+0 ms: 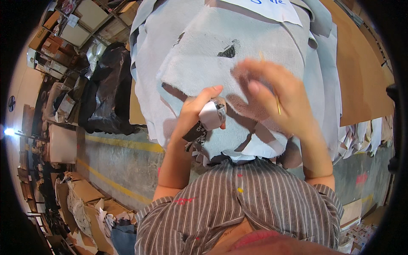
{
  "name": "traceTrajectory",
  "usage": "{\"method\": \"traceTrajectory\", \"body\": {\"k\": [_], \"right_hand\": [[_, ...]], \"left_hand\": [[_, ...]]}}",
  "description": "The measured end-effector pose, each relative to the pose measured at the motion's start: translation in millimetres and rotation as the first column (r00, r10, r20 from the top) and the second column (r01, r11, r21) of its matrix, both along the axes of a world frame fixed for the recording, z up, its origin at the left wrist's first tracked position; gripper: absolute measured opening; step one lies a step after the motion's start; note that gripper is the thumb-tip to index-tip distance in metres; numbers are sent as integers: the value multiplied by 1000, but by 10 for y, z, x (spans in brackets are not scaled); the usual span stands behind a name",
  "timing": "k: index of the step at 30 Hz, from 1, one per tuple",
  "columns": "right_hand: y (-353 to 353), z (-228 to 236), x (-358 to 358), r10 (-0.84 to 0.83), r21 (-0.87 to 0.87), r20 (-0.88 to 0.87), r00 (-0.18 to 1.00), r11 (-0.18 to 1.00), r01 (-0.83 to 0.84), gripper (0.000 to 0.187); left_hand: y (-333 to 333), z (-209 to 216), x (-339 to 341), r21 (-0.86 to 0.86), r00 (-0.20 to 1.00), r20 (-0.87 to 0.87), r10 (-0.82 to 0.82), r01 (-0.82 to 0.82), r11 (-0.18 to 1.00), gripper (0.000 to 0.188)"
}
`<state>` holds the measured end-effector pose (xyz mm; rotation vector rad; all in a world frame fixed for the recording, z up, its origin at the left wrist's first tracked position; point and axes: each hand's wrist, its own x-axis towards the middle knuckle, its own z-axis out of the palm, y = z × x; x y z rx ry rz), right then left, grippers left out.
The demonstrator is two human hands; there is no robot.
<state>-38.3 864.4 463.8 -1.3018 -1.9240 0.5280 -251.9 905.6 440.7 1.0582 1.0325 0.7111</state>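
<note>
Grey suede-like hides (195, 63) lie piled in front of me, with ragged edges and a dark patch (228, 52) on the top one. My left hand (197, 108) is closed round a small wad of white and black strips (211, 115), its thumb on top. A black end with white print hangs below that hand. Over the hides, to the right, is my right hand (276, 91), its fingers curled and partly blurred. A thin yellow stick (278, 105) is lodged in it, the middle hidden by the hand.
A white paper with blue handwriting (272, 9) lies at the pile's far end. Brown cardboard (361, 72) stands on the right. Black plastic wrapping (106, 93) and shelves with boxes (53, 44) are on the left. Yellow lines (123, 143) mark the concrete floor; cardboard scraps (87, 191) lie lower left.
</note>
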Motion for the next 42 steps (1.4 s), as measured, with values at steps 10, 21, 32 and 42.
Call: {"method": "traceTrajectory", "body": {"k": [10, 21, 32, 42], "right_hand": [[127, -263, -31, -112, 361, 358, 927, 932, -27, 57], [208, -170, -217, -161, 441, 412, 897, 896, -42, 61], [247, -138, -253, -170, 426, 423, 890, 904, -30, 56], [642, 33, 178, 27, 223, 152, 988, 973, -60, 54]], "left_hand": [[-103, 9, -113, 304, 1000, -7, 12, -9, 952, 46], [9, -97, -218, 131, 989, 18, 144, -145, 981, 44], [36, -145, -213, 124, 986, -1, 166, -165, 979, 50], [53, -174, -223, 194, 996, 38, 85, -91, 977, 48]]}}
